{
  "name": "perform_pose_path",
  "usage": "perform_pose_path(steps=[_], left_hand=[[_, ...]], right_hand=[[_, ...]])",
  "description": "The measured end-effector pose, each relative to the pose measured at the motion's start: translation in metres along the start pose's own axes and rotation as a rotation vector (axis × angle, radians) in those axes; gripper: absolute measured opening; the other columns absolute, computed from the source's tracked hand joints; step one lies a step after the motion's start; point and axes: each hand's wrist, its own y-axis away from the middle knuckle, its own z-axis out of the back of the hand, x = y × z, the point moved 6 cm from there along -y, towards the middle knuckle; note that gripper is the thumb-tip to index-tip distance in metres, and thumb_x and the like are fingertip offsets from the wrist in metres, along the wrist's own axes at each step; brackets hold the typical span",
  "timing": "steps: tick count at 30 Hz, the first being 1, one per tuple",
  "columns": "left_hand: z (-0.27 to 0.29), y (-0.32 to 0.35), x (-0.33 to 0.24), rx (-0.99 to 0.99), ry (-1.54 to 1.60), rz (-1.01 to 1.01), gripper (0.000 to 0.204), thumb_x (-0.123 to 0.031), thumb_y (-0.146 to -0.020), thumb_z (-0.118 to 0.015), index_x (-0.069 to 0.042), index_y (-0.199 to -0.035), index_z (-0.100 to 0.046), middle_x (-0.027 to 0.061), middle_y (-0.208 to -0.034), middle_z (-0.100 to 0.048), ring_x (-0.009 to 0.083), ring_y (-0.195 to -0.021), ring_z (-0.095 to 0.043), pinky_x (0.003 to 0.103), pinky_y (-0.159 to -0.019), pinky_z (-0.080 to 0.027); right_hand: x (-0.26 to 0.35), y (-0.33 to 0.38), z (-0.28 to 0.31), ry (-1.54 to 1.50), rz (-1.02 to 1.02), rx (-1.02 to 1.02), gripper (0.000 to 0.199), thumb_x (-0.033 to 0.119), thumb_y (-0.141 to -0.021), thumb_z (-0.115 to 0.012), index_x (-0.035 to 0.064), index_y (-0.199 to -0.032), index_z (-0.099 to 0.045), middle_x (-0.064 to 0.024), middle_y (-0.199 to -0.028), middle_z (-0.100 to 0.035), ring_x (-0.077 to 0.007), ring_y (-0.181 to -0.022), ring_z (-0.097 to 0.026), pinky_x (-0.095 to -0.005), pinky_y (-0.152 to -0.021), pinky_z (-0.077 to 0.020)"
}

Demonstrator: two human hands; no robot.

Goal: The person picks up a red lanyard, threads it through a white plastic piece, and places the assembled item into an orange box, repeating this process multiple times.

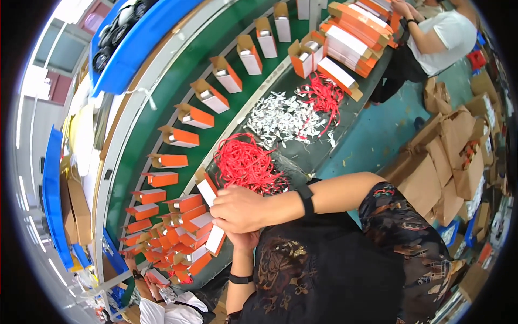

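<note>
At the dark bench's edge, my two hands are close together around a small orange and white cardboard box (206, 191). The fingers of my right hand (237, 208) curl over it, and a brown flap stands up at its far end. My left hand (244, 239) is below, closed against the box and largely hidden by the right. Another white panel with an orange edge (215, 239) shows under my hands; whether it belongs to the same box I cannot tell. Just beyond lies a heap of red straps (249, 163), and past it a pile of small white parts (286, 117).
A row of open boxes (188, 115) stands along the green conveyor (141, 129), crowding together at the near left. Stacked boxes (348, 46) fill the bench's far end. One co-worker (442, 43) is at far right, another (175, 310) at lower left. Cartons (426, 178) line the right.
</note>
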Motion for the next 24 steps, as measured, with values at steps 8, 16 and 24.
perform_pose_path(steps=[8, 16, 24], left_hand=[[0.028, -0.027, -0.015, -0.066, -0.319, -0.193, 0.04, -0.042, -0.101, -0.044, -0.013, -0.073, -0.042, -0.004, -0.057, -0.029, 0.0078, -0.046, -0.027, 0.024, -0.045, -0.022], [0.136, -0.001, -0.049, -0.511, -1.049, -0.525, 0.053, -0.044, -0.103, -0.034, -0.008, -0.066, -0.048, 0.0015, -0.057, -0.047, 0.0124, -0.051, -0.041, 0.032, -0.049, -0.032], [0.139, 0.009, -0.044, -0.376, -1.68, -0.488, 0.034, -0.032, -0.097, -0.047, -0.005, -0.102, -0.068, 0.0204, -0.087, -0.068, 0.0339, -0.083, -0.067, 0.041, -0.074, -0.05]], right_hand=[[-0.145, 0.027, -0.018, -0.087, -0.316, 0.435, 0.025, 0.028, -0.076, -0.058, 0.0059, -0.067, -0.063, -0.0128, -0.061, -0.058, -0.0323, -0.058, -0.058, -0.046, -0.055, -0.0438], [-0.313, 0.075, 0.038, 0.655, -0.754, 0.033, 0.015, 0.011, -0.079, -0.059, 0.0036, -0.087, -0.069, -0.0158, -0.091, -0.068, -0.0343, -0.086, -0.068, -0.0442, -0.07, -0.0551], [-0.34, 0.071, 0.043, 0.703, -0.852, 0.176, 0.014, 0.01, -0.08, -0.06, 0.0027, -0.089, -0.068, -0.0191, -0.092, -0.069, -0.0346, -0.083, -0.069, -0.0452, -0.069, -0.0553]])
